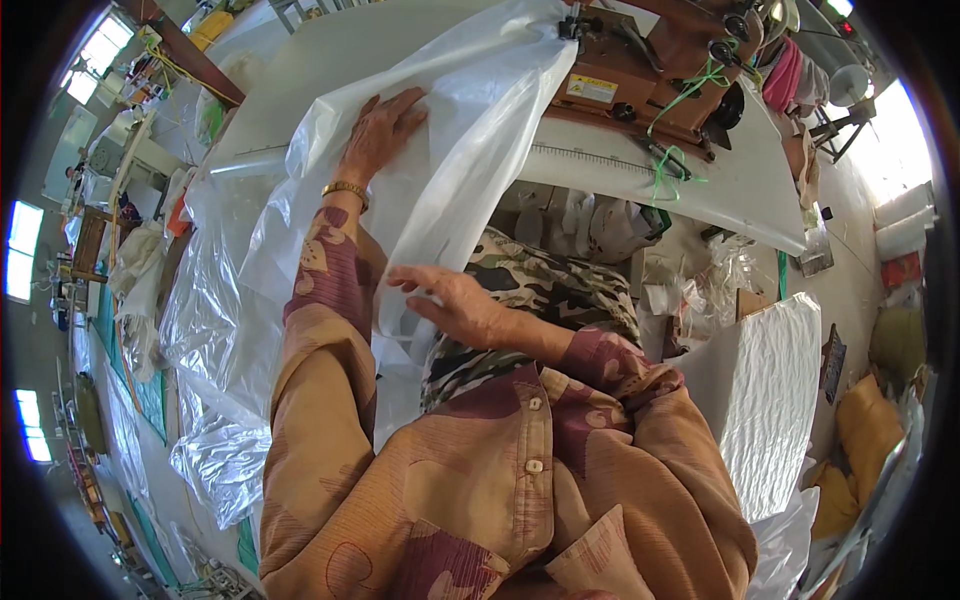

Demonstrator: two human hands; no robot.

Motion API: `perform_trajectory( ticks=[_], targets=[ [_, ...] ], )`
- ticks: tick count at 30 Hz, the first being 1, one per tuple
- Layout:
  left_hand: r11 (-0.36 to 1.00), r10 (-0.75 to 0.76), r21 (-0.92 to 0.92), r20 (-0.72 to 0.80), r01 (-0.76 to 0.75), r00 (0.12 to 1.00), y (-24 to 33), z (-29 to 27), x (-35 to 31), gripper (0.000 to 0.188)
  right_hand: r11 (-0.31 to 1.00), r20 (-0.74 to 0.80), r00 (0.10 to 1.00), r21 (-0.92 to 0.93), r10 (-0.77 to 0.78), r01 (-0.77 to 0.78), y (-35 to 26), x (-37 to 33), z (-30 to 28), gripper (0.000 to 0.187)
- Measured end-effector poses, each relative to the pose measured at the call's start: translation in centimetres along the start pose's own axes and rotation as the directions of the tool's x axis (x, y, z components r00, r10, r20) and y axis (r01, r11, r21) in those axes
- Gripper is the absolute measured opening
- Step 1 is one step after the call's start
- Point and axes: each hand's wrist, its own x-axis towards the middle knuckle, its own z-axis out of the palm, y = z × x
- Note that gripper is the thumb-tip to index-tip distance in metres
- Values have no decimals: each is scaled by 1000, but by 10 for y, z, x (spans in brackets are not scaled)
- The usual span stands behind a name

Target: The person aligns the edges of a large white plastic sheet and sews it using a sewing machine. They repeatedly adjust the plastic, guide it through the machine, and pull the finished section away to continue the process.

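A long sheet of translucent white plastic film [468, 125] runs from the needle end of a brown sewing machine [625, 65] across the table and down towards my lap. My left hand [385, 132] lies on the film with its fingers stretched out, a gold-coloured band round the wrist. Nearer to me, my right hand [458, 306] is beside the film's folded lower edge, fingers apart and slightly bent. Nothing shows gripped in it. Where the film enters the machine, its edge is partly hidden by the machine's parts.
The pale table [700, 198] carries a ruler strip along its front edge. Green string [668, 165] hangs from the machine. More crumpled film [220, 330] drapes down at the left. At my right stands a stack of white film [770, 400], with scraps and bags below the table.
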Motion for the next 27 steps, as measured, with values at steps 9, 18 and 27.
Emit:
perform_trajectory(
  ticks=[9,18,27],
  targets=[
    [1000,-9,-24,-3,9,1000,4,1,2,43,866,-487,724,373,488,-333,78,2,-55,22],
    [998,-35,-59,53,38,998,-1,-1,3,43,807,-339,758,438,557,-397,152,18,-16,29],
    [999,-37,-33,45,38,998,1,2,0,41,807,-277,777,377,566,-454,129,7,-2,36]
  ],
)
